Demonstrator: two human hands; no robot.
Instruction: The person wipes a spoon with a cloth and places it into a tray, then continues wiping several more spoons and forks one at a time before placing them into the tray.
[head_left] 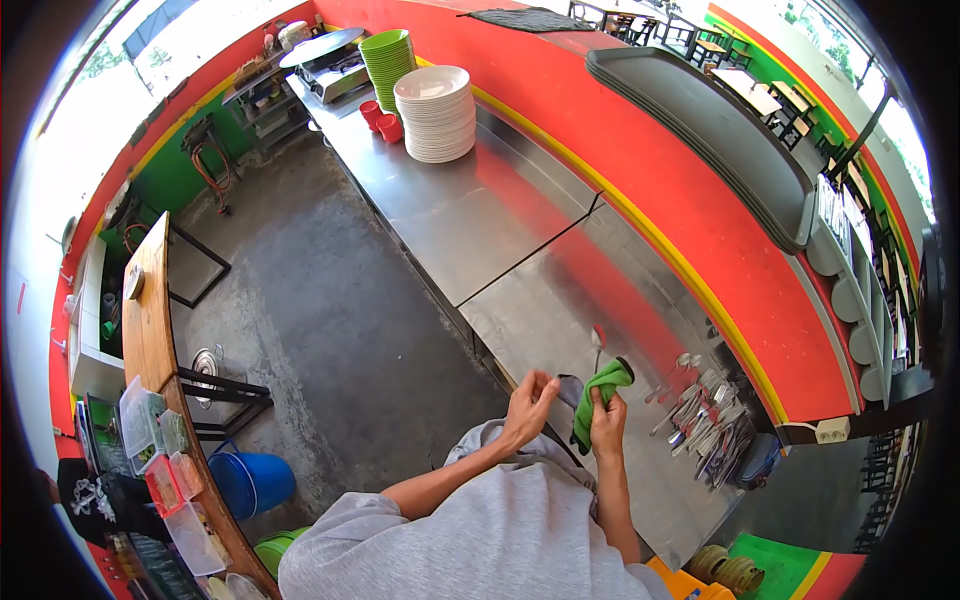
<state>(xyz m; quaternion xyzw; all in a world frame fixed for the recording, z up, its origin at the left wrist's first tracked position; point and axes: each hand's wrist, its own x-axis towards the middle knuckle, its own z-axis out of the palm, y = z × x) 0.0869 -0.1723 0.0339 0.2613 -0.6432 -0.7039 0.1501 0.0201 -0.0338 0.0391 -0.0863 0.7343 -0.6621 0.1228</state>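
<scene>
My right hand [608, 428] is closed round a green cloth [602, 385] with a dark edge, held above the steel counter. Just beyond the cloth a spoon [598, 338] shows its bowl and thin handle; the handle's lower end is hidden behind the cloth. My left hand [530, 408] is beside it, fingers curled in with the thumb against them. Whatever may be between those fingers is too small to make out. A heap of spoons and forks [710, 425] lies on the counter to the right of my right hand.
The steel counter [540, 300] runs away along a red wall ledge [560, 100]. White plates [436, 115], green plates [386, 65] and red cups [388, 126] stand at its far part. Dark trays [700, 130] lie on the ledge. A blue bucket [250, 482] stands on the floor at left.
</scene>
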